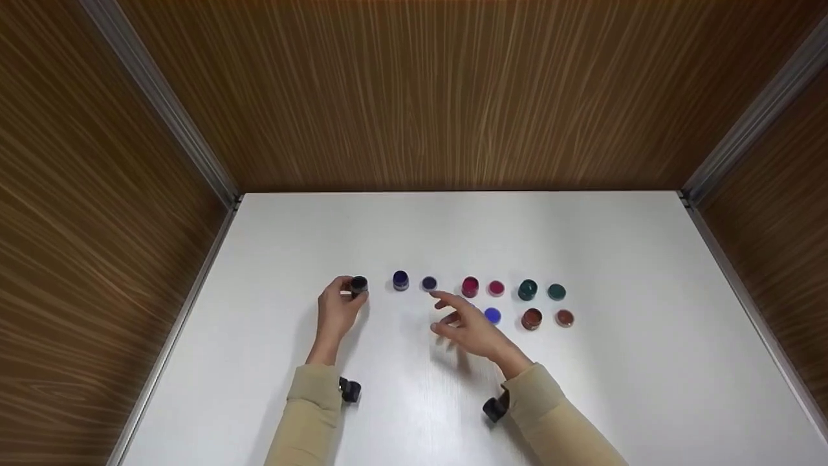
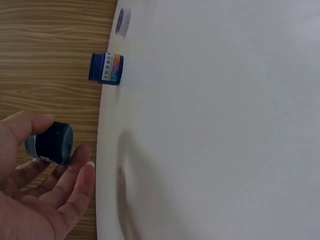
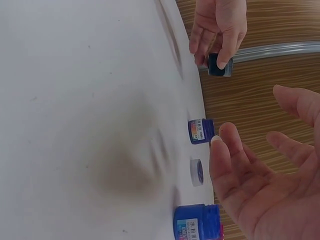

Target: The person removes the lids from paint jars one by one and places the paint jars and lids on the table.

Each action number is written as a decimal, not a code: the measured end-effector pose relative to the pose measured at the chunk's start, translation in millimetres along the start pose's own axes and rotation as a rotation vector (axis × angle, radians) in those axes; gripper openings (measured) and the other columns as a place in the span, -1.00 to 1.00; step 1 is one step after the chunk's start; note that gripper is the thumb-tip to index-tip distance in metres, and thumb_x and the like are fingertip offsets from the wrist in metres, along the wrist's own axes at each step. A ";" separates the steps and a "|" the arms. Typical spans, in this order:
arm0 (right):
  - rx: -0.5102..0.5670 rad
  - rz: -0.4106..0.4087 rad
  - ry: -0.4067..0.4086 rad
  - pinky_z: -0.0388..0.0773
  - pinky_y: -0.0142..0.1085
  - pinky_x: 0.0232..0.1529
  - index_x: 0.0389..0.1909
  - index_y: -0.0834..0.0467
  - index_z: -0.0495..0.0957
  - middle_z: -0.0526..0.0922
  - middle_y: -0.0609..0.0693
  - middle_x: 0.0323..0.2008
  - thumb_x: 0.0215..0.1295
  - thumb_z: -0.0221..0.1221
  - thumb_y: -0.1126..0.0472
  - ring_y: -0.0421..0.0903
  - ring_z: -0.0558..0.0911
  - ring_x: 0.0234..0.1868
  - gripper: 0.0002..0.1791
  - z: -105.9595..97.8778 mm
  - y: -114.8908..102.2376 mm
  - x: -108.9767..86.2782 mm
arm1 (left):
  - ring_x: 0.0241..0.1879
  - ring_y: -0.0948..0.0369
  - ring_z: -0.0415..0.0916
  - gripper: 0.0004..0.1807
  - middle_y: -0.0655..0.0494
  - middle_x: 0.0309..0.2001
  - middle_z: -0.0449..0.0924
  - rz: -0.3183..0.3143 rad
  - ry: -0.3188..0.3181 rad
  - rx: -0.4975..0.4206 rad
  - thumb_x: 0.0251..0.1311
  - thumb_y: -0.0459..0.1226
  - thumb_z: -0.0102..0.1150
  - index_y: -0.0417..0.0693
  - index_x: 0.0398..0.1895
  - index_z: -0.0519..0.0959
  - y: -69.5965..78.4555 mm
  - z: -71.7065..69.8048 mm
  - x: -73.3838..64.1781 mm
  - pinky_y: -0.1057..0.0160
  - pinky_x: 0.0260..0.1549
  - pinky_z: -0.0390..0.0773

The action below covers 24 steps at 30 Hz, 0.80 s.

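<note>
My left hand (image 1: 337,310) pinches a small dark paint jar (image 1: 359,285) between thumb and fingers. In the left wrist view that jar (image 2: 56,143) is held above the white table. I cannot tell whether its lid is on. My right hand (image 1: 472,329) hovers above the table, fingers spread and loosely bent, holding nothing. Near its fingertips lies a dark purple lid (image 1: 429,283). A dark violet-blue jar (image 1: 400,280) stands uncapped between the hands, its label visible in the right wrist view. A bright blue jar (image 3: 192,222) shows there too, but my right hand hides it from the head view.
To the right stand a crimson jar (image 1: 470,287), a green jar (image 1: 527,289) and a brown jar (image 1: 532,318). Beside them lie a crimson lid (image 1: 496,288), a green lid (image 1: 556,292), a brown lid (image 1: 565,318) and a blue lid (image 1: 492,315). Wood-grain panels (image 1: 453,97) enclose the table.
</note>
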State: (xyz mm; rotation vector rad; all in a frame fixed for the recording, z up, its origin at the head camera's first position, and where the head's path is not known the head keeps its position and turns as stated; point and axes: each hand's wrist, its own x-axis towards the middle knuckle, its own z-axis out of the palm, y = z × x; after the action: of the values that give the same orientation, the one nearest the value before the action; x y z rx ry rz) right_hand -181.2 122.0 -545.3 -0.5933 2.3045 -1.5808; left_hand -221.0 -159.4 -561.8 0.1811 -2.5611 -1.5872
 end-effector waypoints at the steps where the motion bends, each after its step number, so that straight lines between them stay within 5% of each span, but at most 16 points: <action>1: -0.001 -0.002 -0.001 0.52 -0.07 0.03 0.45 0.15 0.22 0.40 0.28 0.20 0.35 0.25 0.13 -0.01 0.60 -0.02 -0.29 -0.3 -1.3 -0.1 | -0.20 0.05 0.63 -0.64 -0.11 -0.12 0.58 0.001 -0.008 -0.003 0.15 -0.37 0.33 -0.30 0.01 0.54 1.5 1.2 -1.8 0.15 -0.23 0.59; 12: -0.017 -0.050 0.015 0.54 -0.11 0.00 0.45 0.09 0.23 0.43 0.12 0.17 0.35 0.25 0.14 -0.05 0.60 -0.03 -0.30 0.7 -15.0 -2.6 | -0.22 0.07 0.63 -0.63 -0.10 -0.08 0.59 0.082 -0.035 -0.021 0.17 -0.37 0.32 -0.28 0.04 0.55 22.2 11.0 -24.3 0.19 -0.29 0.62; 24: 0.006 -0.102 0.038 0.57 -0.22 -0.10 0.45 0.15 0.22 0.41 0.13 0.19 0.35 0.24 0.23 -0.04 0.61 -0.05 -0.30 -2.8 -34.2 -8.3 | -0.25 0.15 0.66 -0.64 -0.01 -0.14 0.51 0.282 -0.102 -0.113 0.11 -0.43 0.36 -0.25 -0.01 0.55 37.1 26.8 -53.5 0.24 -0.17 0.62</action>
State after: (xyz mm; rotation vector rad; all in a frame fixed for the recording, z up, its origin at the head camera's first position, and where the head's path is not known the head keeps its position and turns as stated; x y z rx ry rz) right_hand -169.2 117.5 -512.3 -0.6946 2.3301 -1.6577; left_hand -174.1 -110.5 -542.6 -0.2662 -2.4261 -1.6607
